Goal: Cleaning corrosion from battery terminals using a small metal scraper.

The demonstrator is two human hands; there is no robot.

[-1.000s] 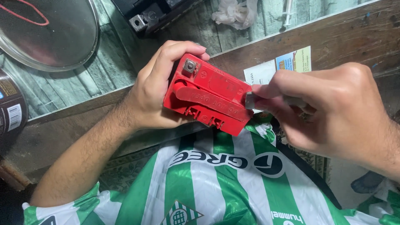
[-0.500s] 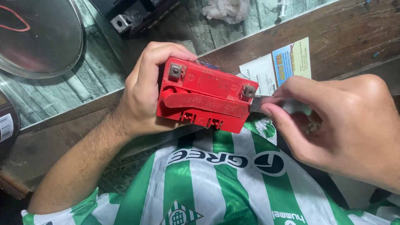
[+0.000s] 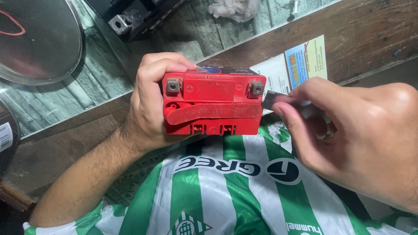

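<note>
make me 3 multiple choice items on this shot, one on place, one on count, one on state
1. Where is the red battery?
A. gripped in the left hand
B. lying on the metal lid
C. resting on the paper leaflet

2. How many metal terminals show on the battery's top face?
A. one
B. two
C. four

3. What is the right hand doing?
A. lying flat and empty
B. pinching a small dark tool at the battery's right edge
C. holding the crumpled cloth

Answers: 1 A, the left fingers wrap its left end above the striped shirt. 2 B, one tab sits at each upper corner. 3 B, the tool's tip meets the battery by the right terminal.
</note>
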